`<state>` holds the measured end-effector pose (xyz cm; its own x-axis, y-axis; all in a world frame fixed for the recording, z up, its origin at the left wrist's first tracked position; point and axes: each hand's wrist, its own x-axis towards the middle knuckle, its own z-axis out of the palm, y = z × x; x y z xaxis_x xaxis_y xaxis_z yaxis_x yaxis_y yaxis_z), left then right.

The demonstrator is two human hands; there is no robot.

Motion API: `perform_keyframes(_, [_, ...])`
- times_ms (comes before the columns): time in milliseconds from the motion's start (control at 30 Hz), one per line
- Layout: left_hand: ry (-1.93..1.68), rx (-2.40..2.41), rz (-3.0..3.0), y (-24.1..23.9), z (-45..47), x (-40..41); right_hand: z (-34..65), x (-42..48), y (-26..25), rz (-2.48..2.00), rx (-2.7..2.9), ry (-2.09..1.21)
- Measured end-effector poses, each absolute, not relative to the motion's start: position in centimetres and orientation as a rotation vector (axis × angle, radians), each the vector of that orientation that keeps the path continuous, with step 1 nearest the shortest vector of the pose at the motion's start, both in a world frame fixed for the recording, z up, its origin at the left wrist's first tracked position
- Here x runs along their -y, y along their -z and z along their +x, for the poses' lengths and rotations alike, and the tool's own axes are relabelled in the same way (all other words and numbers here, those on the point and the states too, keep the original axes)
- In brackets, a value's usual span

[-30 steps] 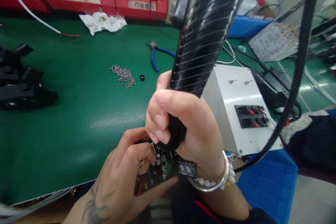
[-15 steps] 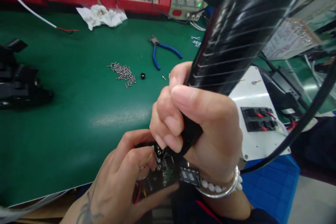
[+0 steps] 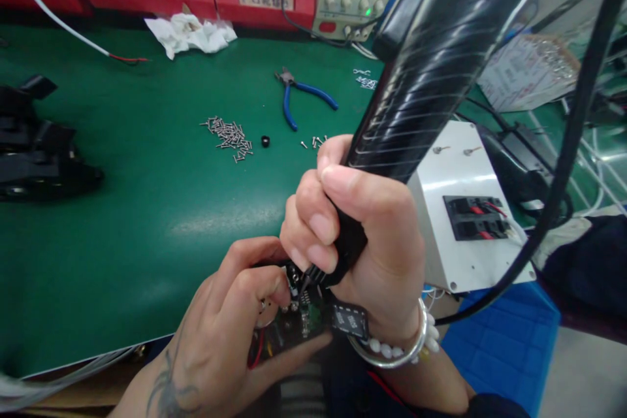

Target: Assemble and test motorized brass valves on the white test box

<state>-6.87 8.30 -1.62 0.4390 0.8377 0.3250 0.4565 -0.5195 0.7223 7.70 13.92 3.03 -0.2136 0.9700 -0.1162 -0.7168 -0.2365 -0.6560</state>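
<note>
Circuit board (image 3: 304, 317): in the head view, lying between my two hands near the front edge of the green bench (image 3: 147, 209); whether it is resting on anything, I cannot tell.
Left hand (image 3: 223, 320): I am gripping the board, my fingers curling over its far side and my thumb stretching along the near side; a round metal disc (image 3: 267, 315) is showing beneath my fingertips, a red wire (image 3: 258, 347) just below.
Right hand (image 3: 377, 222): I am wrapping fingers and thumb around the lower end of a black tool (image 3: 431, 78), pressing them firmly against it.
Tool tip: pointing down at the board, just beside my left fingertips; contact is remaining unclear.
Shift: over the last half second, the tool is swinging slightly leftward and its tip is emerging more plainly, while my left hand is keeping almost the same place.
Meaning: I am judging that the work is staying at one spot, only the tool's lean changing.
Loose screws (image 3: 317, 142): several are now appearing beyond my right knuckles.
Power supply (image 3: 337, 16): its red digits are now showing behind the tool.
</note>
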Motion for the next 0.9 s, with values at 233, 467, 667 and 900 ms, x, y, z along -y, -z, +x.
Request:
perform_keyframes(233, [-0.981, -1.044, 2.147, 2.1, -6.5, -8.7, 7.8, -13.6, -2.2, -0.552, 0.554, -1.647])
perform_keyframes(467, [-0.911, -1.020, 2.115, 1.8, -6.7, -8.9, 8.0, -13.6, -2.1, -0.532, 0.554, -1.642])
perform_keyframes(667, [-0.925, -1.049, 2.060, 1.9, -6.6, -8.5, 7.9, -13.7, -1.9, -0.518, 0.595, -1.657])
perform_keyframes(900, [-0.926, -1.248, 1.660, 1.1, -6.7, -9.5, 9.2, -15.1, -3.9, -0.461, 0.607, -1.355])
